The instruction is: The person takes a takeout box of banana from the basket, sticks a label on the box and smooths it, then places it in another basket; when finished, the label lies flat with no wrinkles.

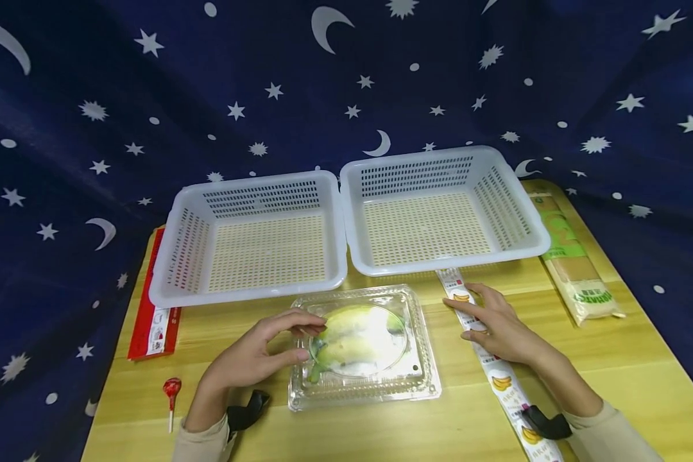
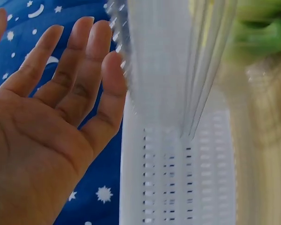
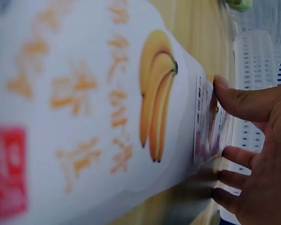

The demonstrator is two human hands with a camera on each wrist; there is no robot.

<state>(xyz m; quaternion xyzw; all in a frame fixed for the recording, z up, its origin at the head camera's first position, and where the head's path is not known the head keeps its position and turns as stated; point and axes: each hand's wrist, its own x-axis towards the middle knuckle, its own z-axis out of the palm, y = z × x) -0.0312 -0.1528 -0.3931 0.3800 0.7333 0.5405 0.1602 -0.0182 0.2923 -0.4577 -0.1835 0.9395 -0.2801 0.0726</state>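
Note:
A clear plastic clamshell box (image 1: 426, 359), its lid down, lies flat at the middle of the table. Yellowish fruit (image 1: 346, 350) with green parts shows through the lid, partly hidden by glare. My left hand (image 1: 248, 356) is at the box's left side, fingers loosely bent over its edge; contact is unclear. In the left wrist view that hand (image 2: 61, 108) has nothing in its palm. To the right, my right hand (image 1: 505, 330) lies over a long white strip (image 1: 514, 404) printed with bananas. Its fingers (image 3: 236, 157) are spread at the strip, seen in the right wrist view.
Two white perforated baskets (image 1: 254, 295) (image 1: 439, 262) stand side by side behind the box. At left are a red packet (image 1: 141, 327), partly behind a basket, and a red lollipop (image 1: 172, 387). A green and tan packet (image 1: 574, 263) lies at right. Dark star-patterned cloth (image 1: 300, 128) surrounds the table.

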